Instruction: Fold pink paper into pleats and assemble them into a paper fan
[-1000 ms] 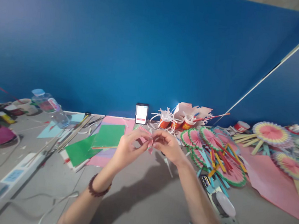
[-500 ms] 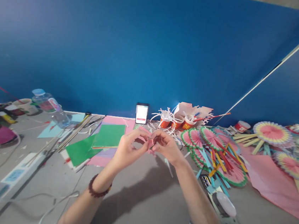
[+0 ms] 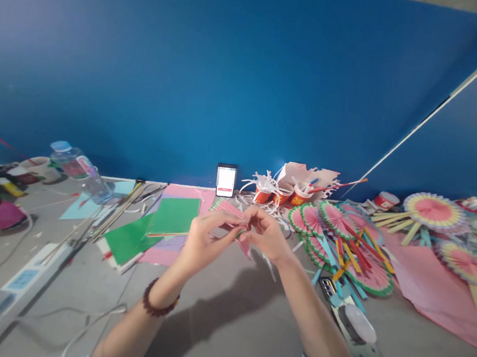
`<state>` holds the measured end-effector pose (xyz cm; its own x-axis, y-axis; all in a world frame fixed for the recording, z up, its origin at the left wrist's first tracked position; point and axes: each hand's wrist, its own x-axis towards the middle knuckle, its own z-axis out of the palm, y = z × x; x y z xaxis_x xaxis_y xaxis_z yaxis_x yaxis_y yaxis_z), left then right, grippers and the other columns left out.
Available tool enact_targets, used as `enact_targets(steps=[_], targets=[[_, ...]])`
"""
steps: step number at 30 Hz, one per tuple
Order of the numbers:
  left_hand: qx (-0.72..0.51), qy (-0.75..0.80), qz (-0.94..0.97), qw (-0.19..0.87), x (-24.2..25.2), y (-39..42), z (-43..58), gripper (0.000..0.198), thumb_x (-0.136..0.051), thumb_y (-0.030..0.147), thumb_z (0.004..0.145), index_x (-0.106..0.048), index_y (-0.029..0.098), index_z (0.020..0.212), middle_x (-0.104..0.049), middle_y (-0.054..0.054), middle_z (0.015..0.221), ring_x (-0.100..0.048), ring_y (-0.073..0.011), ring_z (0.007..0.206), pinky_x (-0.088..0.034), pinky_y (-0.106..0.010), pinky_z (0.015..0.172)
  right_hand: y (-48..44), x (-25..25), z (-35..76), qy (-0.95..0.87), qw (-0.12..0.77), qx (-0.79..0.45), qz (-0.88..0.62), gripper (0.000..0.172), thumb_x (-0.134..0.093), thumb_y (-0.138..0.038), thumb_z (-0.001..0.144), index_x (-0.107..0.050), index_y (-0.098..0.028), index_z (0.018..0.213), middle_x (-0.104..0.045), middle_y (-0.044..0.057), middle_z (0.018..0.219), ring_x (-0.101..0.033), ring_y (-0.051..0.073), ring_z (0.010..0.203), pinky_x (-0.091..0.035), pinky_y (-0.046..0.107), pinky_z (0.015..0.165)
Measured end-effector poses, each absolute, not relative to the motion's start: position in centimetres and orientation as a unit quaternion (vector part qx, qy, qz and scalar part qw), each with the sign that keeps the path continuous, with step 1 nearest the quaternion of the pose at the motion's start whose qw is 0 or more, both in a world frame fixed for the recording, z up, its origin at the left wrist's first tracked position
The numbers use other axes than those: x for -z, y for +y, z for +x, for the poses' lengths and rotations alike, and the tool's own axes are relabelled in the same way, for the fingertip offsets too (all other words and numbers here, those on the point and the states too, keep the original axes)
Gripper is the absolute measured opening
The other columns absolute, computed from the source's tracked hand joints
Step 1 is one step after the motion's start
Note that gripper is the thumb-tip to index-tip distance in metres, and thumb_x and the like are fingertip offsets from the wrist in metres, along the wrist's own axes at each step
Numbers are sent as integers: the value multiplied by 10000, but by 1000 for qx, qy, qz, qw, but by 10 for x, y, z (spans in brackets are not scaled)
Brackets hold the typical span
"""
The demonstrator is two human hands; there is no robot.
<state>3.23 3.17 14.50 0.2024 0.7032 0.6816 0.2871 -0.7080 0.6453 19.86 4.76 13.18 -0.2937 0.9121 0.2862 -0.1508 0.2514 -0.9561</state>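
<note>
My left hand (image 3: pixel 214 235) and my right hand (image 3: pixel 267 235) meet above the middle of the table, fingertips pinched together. Between them is a piece of pink pleated paper (image 3: pixel 245 248) with a bit of green edge; the fingers cover much of it. Its lower part sticks out beneath the fingertips. Behind the left fingers, striped pink pleats (image 3: pixel 225 206) show, and I cannot tell whether they belong to the same piece. Several finished pink fans with green rims (image 3: pixel 371 276) lie to the right of my right hand.
Green paper sheets (image 3: pixel 175 217) lie left of my hands. A lit phone (image 3: pixel 225 181) leans on the blue wall. Red cups (image 3: pixel 301 195) hold strips and pens. A plastic bottle (image 3: pixel 81 168), thin sticks (image 3: pixel 119 211) and a power strip (image 3: pixel 23 281) are at left; another phone (image 3: pixel 353 321) lies right.
The fingertips have shifted slightly on the pink paper, and more of it now hangs out below them. Both arms stay nearly in place.
</note>
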Motion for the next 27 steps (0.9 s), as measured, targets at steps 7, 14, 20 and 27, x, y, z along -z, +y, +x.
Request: enact_targets(steps=[7, 14, 20, 27], targets=[[-531, 317, 715, 326, -146, 33, 32, 91, -682, 248, 792, -737, 179, 812, -743, -55, 767, -682, -148, 667, -555, -211, 570, 46, -130, 199, -612, 522, -506, -312, 346, -829, -357, 602, -532, -208, 698, -457, -42, 684, -424, 121, 663, -351, 252, 626], [-493, 311, 719, 379, -156, 30, 29, 243, -613, 372, 836, -741, 166, 854, -748, -96, 857, -697, -209, 796, -576, -302, 707, 44, -134, 200, -617, 528, -481, -329, 380, -799, -453, 617, -512, -213, 682, -454, -40, 645, -417, 124, 626, -349, 253, 583], [-495, 344, 712, 359, -156, 28, 32, 156, -678, 263, 778, -725, 164, 890, -737, -78, 860, -687, -167, 754, -577, -249, 674, 47, -132, 199, -653, 521, -413, -362, 367, -755, -484, 660, -506, -215, 666, -473, -27, 643, -423, 133, 627, -355, 269, 595], [-506, 386, 657, 404, -151, 32, 29, 121, -658, 257, 789, -721, 160, 823, -736, -46, 782, -687, -153, 695, -555, -215, 631, 44, -135, 202, -681, 497, -405, -353, 260, -767, -379, 682, -591, -212, 775, -568, -11, 726, -508, 142, 692, -403, 279, 655]])
